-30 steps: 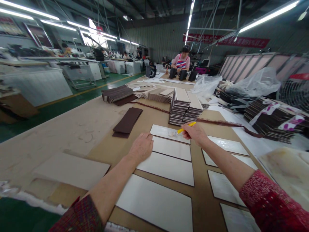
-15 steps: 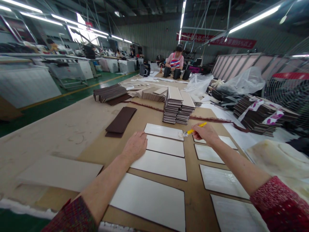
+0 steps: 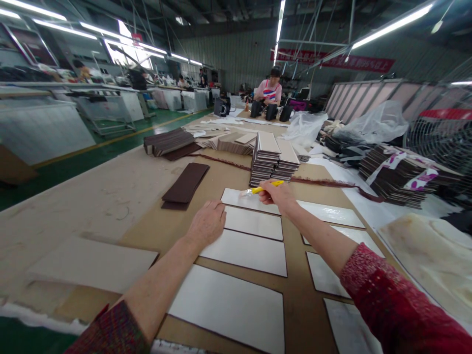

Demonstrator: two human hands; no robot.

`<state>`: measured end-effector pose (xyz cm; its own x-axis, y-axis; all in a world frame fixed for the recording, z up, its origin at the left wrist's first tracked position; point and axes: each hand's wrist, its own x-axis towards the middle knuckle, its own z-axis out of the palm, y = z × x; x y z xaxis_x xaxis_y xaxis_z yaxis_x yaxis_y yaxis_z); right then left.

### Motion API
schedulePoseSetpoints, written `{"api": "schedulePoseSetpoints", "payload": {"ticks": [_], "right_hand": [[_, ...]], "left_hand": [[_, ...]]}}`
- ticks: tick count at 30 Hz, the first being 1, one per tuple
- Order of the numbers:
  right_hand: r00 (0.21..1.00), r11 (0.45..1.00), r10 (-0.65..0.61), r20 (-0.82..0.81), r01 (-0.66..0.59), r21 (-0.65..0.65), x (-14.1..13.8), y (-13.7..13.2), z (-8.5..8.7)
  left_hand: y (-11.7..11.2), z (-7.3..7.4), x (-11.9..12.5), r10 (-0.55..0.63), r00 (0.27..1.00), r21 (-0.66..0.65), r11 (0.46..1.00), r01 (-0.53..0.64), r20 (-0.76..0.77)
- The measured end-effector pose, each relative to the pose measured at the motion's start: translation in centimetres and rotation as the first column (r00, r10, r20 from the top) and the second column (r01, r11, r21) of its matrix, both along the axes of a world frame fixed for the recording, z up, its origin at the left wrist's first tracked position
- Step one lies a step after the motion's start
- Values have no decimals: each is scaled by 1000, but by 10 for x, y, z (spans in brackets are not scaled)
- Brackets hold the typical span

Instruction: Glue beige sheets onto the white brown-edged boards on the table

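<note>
My right hand (image 3: 277,195) is closed round a yellow-handled brush (image 3: 262,189), whose bristle end lies over the farthest white panel (image 3: 239,198) of the left column. My left hand (image 3: 207,222) rests with curled fingers on the left edge of the second white panel (image 3: 254,222), pressing it down. More white rectangular panels (image 3: 246,252) lie in two columns on a brown cardboard sheet (image 3: 299,275). The right column's panels (image 3: 332,214) look wet and glossy.
Two stacks of panels (image 3: 273,160) stand just beyond the brush. Dark brown strips (image 3: 186,184) lie to the left, with more piles (image 3: 167,141) behind. Stacked dark pieces (image 3: 400,179) and plastic bags (image 3: 372,125) sit on the right. A person (image 3: 270,93) sits at the table's far end.
My right hand has carried the brush from the right column leftward onto the farthest left-column panel. My left hand has stayed in place.
</note>
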<state>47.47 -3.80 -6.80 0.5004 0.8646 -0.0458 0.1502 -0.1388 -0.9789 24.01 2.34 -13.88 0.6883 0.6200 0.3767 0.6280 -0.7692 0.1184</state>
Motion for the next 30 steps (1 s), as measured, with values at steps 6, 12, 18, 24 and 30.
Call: {"api": "schedulePoseSetpoints", "payload": {"ticks": [6,12,18,24,30], "right_hand": [[998,998,-4,61,7,-59,0,15,-12],[980,988,-60,191,86,-131,42,-26,2],[965,979,-110,239,147,-141,65,-54,8],[956,981,-122,267,157,-112,63,-67,22],[963,989,-135,235,147,-34,44,-66,40]], "left_hand": [[-2,1,0,8,1000,-3,1000,-8,0],[-2,0,0,7,1000,1,1000,-7,15],[-3,2,0,1,1000,10,1000,-2,9],[-6,5,0,-5,1000,25,1000,6,-10],[-5,11,3,-19,999,25,999,20,-38]]}}
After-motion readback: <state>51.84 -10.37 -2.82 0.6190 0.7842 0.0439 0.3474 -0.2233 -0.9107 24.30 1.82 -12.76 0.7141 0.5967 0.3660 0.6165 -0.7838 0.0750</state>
